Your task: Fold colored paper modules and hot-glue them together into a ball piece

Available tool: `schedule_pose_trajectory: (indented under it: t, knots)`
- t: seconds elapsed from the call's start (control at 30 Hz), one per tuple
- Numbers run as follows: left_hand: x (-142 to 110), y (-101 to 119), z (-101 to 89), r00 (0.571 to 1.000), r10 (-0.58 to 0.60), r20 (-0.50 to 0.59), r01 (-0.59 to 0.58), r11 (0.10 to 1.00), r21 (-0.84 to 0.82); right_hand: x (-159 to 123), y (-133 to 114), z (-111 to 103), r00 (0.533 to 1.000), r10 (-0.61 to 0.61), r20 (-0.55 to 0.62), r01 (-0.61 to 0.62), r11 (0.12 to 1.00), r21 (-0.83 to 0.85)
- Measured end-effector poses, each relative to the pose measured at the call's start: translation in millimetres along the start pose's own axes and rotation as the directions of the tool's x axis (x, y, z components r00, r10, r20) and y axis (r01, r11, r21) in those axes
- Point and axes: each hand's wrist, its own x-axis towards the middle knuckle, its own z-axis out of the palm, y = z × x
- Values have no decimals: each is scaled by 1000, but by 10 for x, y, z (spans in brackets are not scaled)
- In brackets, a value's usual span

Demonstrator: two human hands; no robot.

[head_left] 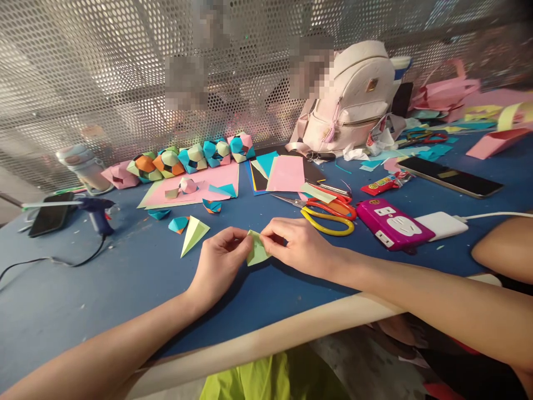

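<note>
Between my hands is a small piece of light green paper (257,251), raised just over the blue table near its front edge. My left hand (222,258) pinches its left side, and my right hand (297,244) pinches its right side. The fingertips cover parts of the paper. Left of my left hand lies a folded pale green paper piece (195,234), beside a blue and orange folded piece (179,224). Yellow-handled scissors (328,221) rest just beyond my right hand, with orange-handled scissors (339,201) close by.
Folded paper balls (194,158) line the back, by a pink sheet (154,191) and stacked coloured paper (286,173). A glue gun (96,214) stands left. At right are a purple power strip (393,225), a phone (452,176) and a white backpack (353,105). Another person's arm (503,244) rests at right.
</note>
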Motion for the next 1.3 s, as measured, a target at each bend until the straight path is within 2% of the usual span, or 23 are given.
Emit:
schedule_pose_trajectory:
  t: [0.2, 0.37, 0.53, 0.83, 1.07, 1.3]
  knots:
    - [6, -29, 8, 1000, 2, 26, -2, 1000, 1, -11, 6, -8, 998, -55, 37, 55, 998, -14]
    - [14, -51, 2, 999, 32, -22, -33, 999, -12, -7, 4, -4, 992, 75, 105, -75, 997, 1]
    - [15, -53, 21, 997, 75, 19, -75, 997, -8, -18, 29, 32, 983, 118, 143, -119, 993, -2]
    - [11, -97, 48, 996, 58, 63, -58, 998, -1, -59, 36, 66, 987, 47, 151, -42, 998, -36]
    - [13, -116, 38, 996, 82, -18, -81, 996, 25, -39, -22, 40, 987, 41, 153, -36, 999, -37]
    - [18, -144, 43, 993, 115, -36, -114, 993, 38, -56, 2, 37, 990, -12, 143, 23, 997, -71]
